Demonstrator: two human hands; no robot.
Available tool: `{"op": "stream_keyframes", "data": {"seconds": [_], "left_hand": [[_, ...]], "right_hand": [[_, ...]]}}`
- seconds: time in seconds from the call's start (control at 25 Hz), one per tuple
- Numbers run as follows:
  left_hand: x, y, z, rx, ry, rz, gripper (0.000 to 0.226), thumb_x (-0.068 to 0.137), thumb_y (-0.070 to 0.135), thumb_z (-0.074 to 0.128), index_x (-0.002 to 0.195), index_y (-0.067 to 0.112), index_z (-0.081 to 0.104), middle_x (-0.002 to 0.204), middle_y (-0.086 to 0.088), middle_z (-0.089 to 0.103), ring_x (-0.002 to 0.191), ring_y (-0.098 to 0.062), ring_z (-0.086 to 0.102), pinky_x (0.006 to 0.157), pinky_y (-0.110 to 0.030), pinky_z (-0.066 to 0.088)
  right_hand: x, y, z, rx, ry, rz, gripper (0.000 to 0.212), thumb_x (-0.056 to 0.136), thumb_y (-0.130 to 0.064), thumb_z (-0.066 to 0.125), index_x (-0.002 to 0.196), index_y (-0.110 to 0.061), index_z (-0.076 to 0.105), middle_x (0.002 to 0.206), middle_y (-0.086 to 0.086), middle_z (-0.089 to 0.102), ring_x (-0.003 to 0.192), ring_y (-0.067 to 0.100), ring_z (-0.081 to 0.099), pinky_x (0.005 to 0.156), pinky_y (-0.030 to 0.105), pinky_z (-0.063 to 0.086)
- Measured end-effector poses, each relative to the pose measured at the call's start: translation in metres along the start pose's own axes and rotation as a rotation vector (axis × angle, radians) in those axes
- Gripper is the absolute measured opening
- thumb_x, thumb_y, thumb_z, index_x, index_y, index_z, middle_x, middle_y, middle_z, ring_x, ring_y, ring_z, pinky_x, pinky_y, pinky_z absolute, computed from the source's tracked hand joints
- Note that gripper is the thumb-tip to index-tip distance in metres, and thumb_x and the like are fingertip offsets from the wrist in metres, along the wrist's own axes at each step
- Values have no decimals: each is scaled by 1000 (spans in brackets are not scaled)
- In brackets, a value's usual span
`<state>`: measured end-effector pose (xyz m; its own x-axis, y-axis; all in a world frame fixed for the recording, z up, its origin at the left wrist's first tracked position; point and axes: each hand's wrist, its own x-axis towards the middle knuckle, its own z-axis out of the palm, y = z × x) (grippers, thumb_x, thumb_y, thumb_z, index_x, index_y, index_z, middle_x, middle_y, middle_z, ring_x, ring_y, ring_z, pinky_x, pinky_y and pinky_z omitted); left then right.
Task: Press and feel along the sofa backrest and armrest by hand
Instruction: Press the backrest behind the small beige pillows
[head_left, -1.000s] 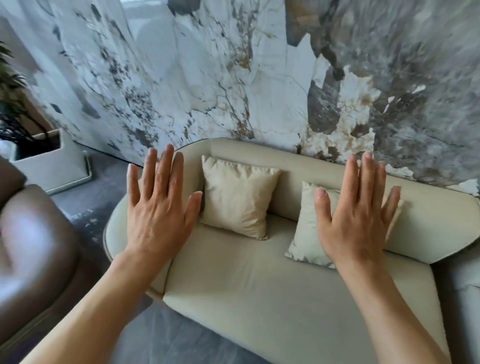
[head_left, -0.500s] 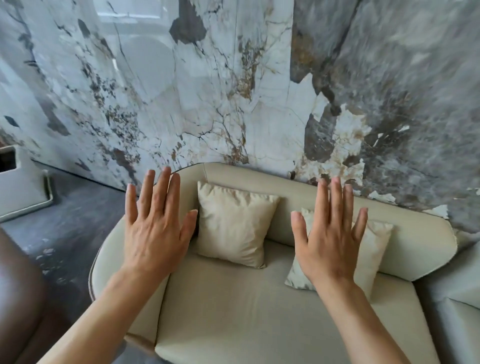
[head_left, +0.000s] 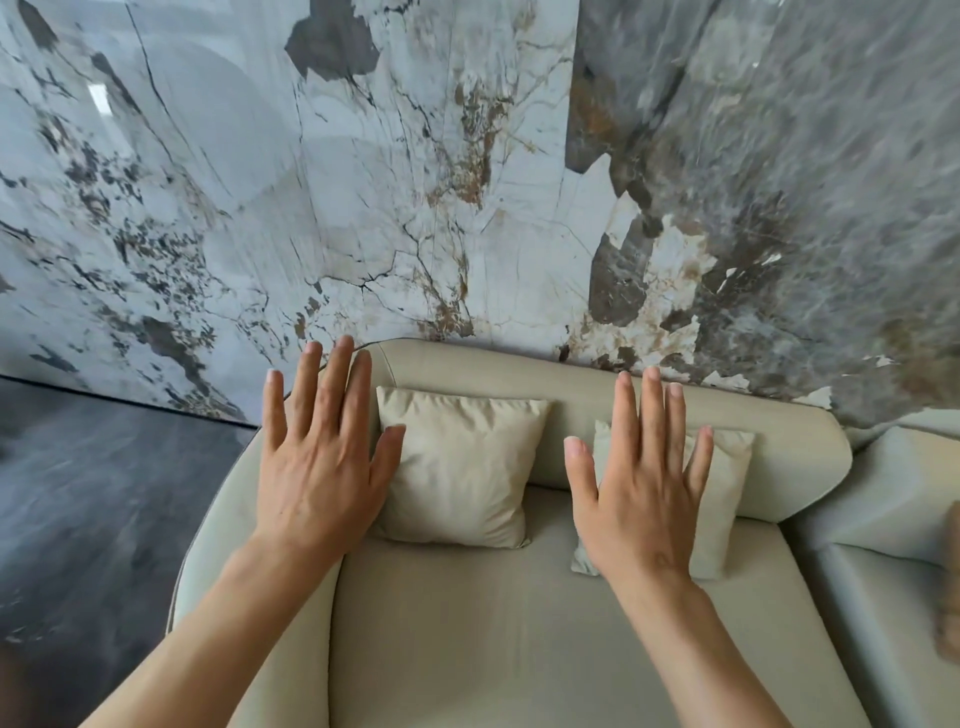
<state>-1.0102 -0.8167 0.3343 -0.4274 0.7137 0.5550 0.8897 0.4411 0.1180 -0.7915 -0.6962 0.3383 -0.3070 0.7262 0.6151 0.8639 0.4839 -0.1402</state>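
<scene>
A pale beige sofa stands against the marble wall. Its backrest (head_left: 519, 379) runs along the wall and curves down into the left armrest (head_left: 228, 519). My left hand (head_left: 322, 467) is stretched out flat, fingers apart, over the corner where armrest and backrest meet; whether it touches the sofa I cannot tell. My right hand (head_left: 641, 488) is also open and flat, held in front of the right cushion and below the backrest. Neither hand holds anything.
Two cream cushions lean on the backrest: the left cushion (head_left: 462, 462) and the right cushion (head_left: 722, 493), partly hidden by my right hand. A second pale sofa (head_left: 893, 519) adjoins on the right. Dark grey floor (head_left: 93, 519) lies to the left.
The view has closed in on the sofa and swung right; the brown chair and planter have left the frame. Both hands stay open and reach nearer the backrest.
</scene>
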Motion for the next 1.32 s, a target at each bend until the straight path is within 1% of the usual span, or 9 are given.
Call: {"op": "stream_keyframes", "data": {"seconds": [0.28, 0.4, 0.52, 0.68, 0.84, 1.0, 1.08, 1.2, 1.32], "left_hand": [[32, -10, 21, 78, -25, 1, 68, 95, 46, 34, 148, 3, 35, 159, -13, 28, 150, -29, 14, 121, -52, 7], [42, -16, 42, 98, -65, 6, 68, 95, 46, 33, 149, 4, 34, 160, -13, 26, 150, -28, 12, 122, -51, 5], [62, -31, 84, 78, -101, 18, 68, 95, 46, 33, 148, 4, 36, 159, -13, 27, 150, -29, 15, 121, -52, 8], [95, -56, 176, 12, -141, 102, 66, 95, 44, 34, 146, 3, 40, 157, -16, 32, 148, -33, 22, 120, -52, 10], [121, -85, 313, -100, -212, 182, 66, 96, 46, 31, 146, 3, 39, 156, -16, 33, 147, -32, 20, 119, -52, 10], [144, -93, 435, -102, -240, 218, 69, 97, 49, 27, 149, 4, 34, 157, -15, 31, 149, -31, 19, 120, -53, 10], [149, -93, 493, -103, -242, 183, 68, 97, 47, 26, 150, 4, 32, 158, -14, 31, 149, -29, 19, 120, -52, 11], [155, -91, 554, -67, -244, 144, 69, 95, 47, 25, 150, 4, 33, 157, -13, 33, 148, -27, 23, 119, -53, 14], [156, -93, 582, 8, -188, 132, 68, 93, 45, 31, 147, 4, 37, 154, -14, 39, 144, -29, 31, 117, -54, 20]], "right_hand": [[36, -11, 57, 97, -38, -19, 68, 95, -49, 32, 152, -14, 23, 162, 10, 19, 149, 25, 13, 117, 55, 8], [50, -19, 81, 102, -79, -32, 68, 95, -49, 32, 152, -14, 25, 161, 10, 20, 149, 26, 15, 117, 55, 8], [66, -32, 121, 88, -122, -35, 67, 95, -48, 33, 151, -13, 28, 161, 9, 20, 148, 27, 18, 117, 54, 9], [79, -50, 201, 26, -182, -32, 66, 94, -48, 32, 150, -14, 31, 160, 9, 24, 147, 29, 23, 116, 54, 11], [84, -65, 316, -63, -244, 7, 65, 95, -50, 30, 150, -16, 31, 160, 9, 25, 147, 28, 23, 117, 56, 13], [80, -49, 434, -102, -268, 42, 65, 96, -52, 27, 151, -19, 27, 161, 7, 23, 149, 25, 17, 118, 54, 9], [69, -37, 491, -101, -291, 46, 65, 95, -53, 27, 151, -19, 30, 160, 7, 25, 148, 25, 19, 117, 54, 11], [73, -23, 554, -89, -320, 42, 67, 93, -55, 26, 150, -20, 32, 159, 6, 27, 147, 25, 22, 117, 54, 12], [77, -18, 592, -85, -332, 53, 70, 93, -58, 24, 151, -20, 28, 161, 4, 23, 149, 23, 18, 118, 54, 13]]}}
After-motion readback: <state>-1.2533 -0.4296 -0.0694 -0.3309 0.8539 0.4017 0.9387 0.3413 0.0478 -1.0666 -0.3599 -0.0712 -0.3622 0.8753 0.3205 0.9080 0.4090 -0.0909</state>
